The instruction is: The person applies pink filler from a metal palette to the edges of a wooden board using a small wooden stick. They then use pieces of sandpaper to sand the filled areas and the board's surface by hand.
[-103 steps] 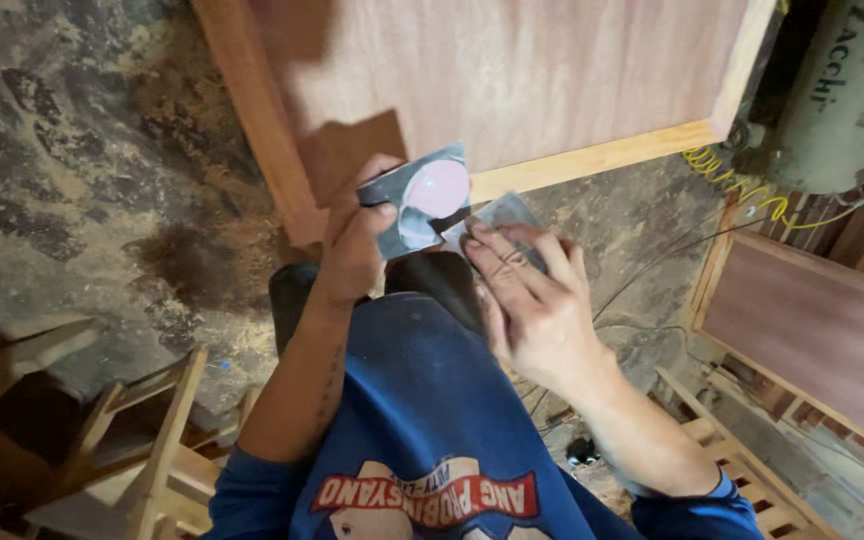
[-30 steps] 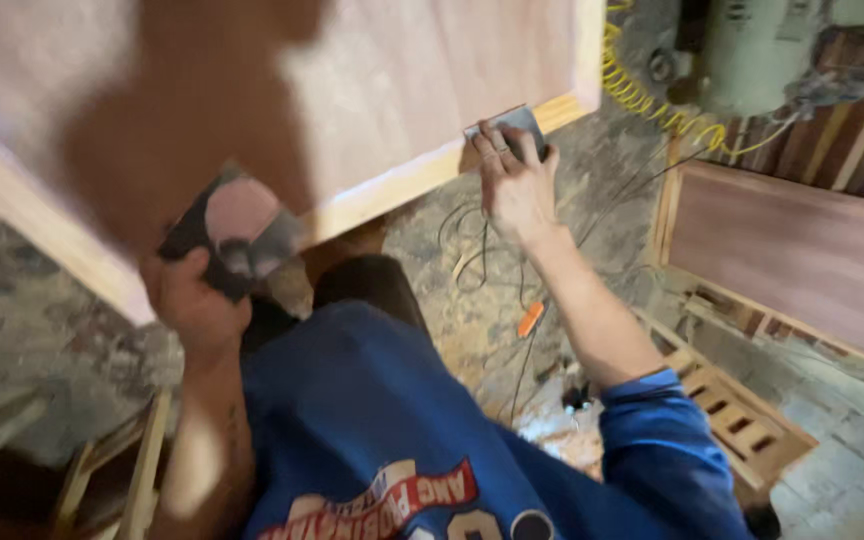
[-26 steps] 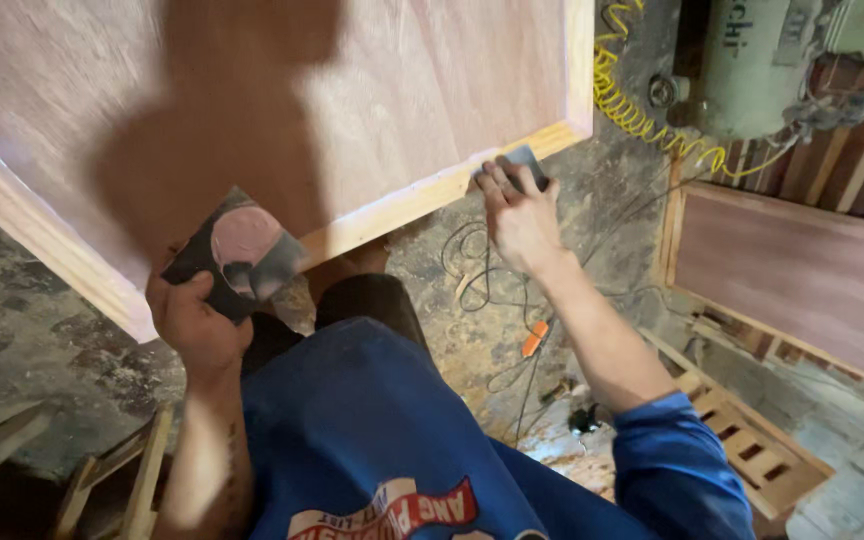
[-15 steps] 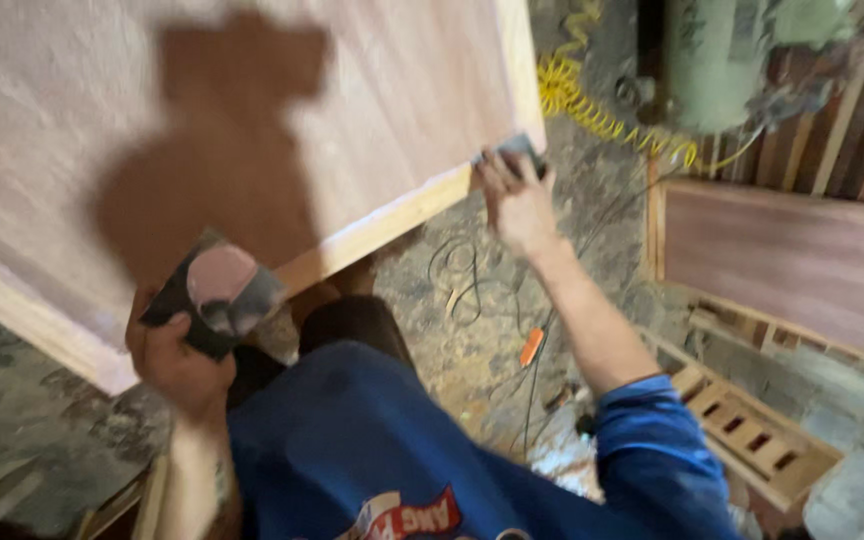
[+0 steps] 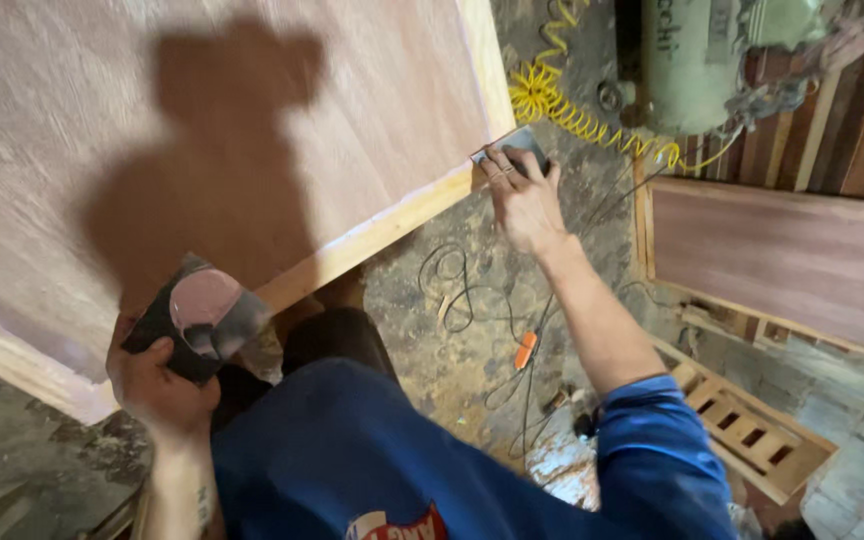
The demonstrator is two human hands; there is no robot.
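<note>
At the far corner of the large wooden panel [image 5: 252, 120], we had our right hand [image 5: 524, 200] stretched out with the arm nearly straight, its fingers [image 5: 500, 172] pressed flat over a small grey scraper blade [image 5: 512, 145] that lay against the panel's pale edge strip [image 5: 382, 225]. That hand was clamped on the blade from above, so only the blade's far end showed past the fingertips. Our left hand [image 5: 157, 385] stayed low and close to our body, gripping a dark square board [image 5: 192, 315] by its near edge, thumb on top; a smear of pinkish filler [image 5: 202, 298] sat on its upper face. The board was held just in front of the near stretch of the same edge strip, and we could not tell whether it touched the wood. Our shadow [image 5: 212, 170] fell across the reddish panel face. On the rough floor [image 5: 452, 340] below lay loose dark cables [image 5: 457, 290] with a small orange piece [image 5: 524, 350] among them. A yellow coiled hose [image 5: 572, 110] ran to a green tank [image 5: 702, 60] beyond the corner, and a second reddish panel [image 5: 782, 260] stood to the right.
</note>
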